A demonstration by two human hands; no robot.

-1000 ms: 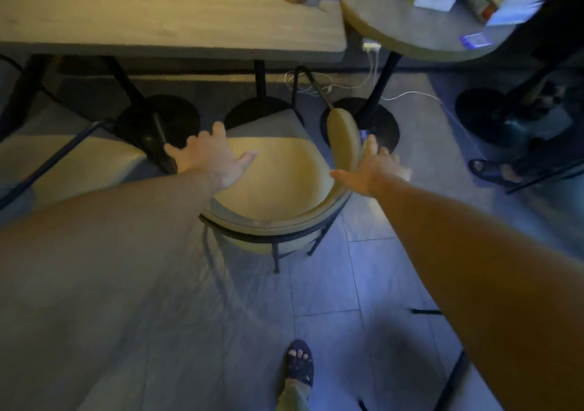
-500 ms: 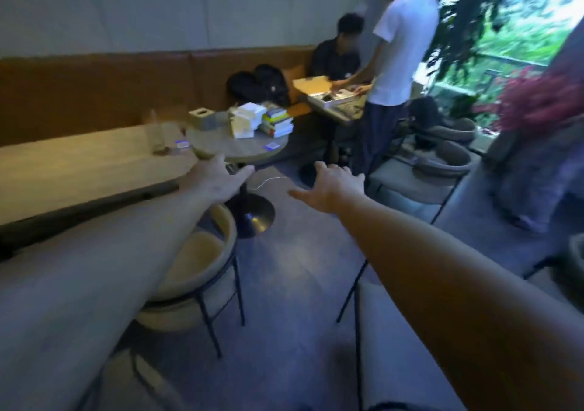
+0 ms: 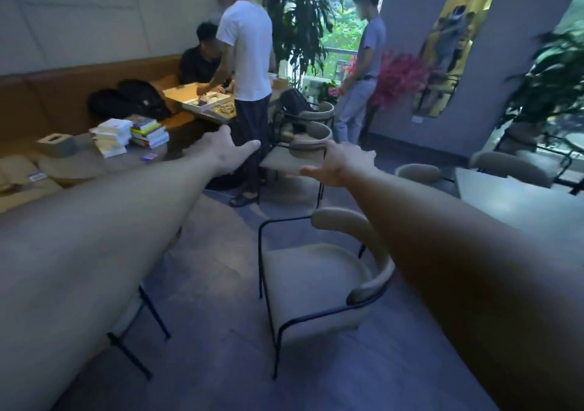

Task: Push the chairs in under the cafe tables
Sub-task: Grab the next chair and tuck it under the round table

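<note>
Both my arms reach forward in mid-air. My left hand [image 3: 226,151] and my right hand [image 3: 339,162] are open and hold nothing. Below my right arm a beige chair with a black frame [image 3: 316,281] stands out on the floor, its curved back toward a grey table [image 3: 518,202] at the right. Only the black legs of another chair [image 3: 139,331] show under my left arm, beside the long wooden table [image 3: 19,186]. Further chairs [image 3: 311,138] stand behind my hands.
A round table [image 3: 126,159] holds stacked books and a tissue box. A person in a white shirt [image 3: 248,72] stands by a far table, another sits on the bench, a third [image 3: 363,66] stands near plants. Grey floor lies between the chairs.
My view has swung up and to the right, away from the beige chair at the wooden table. Both hands have left that chair and now hang open in the air.
</note>
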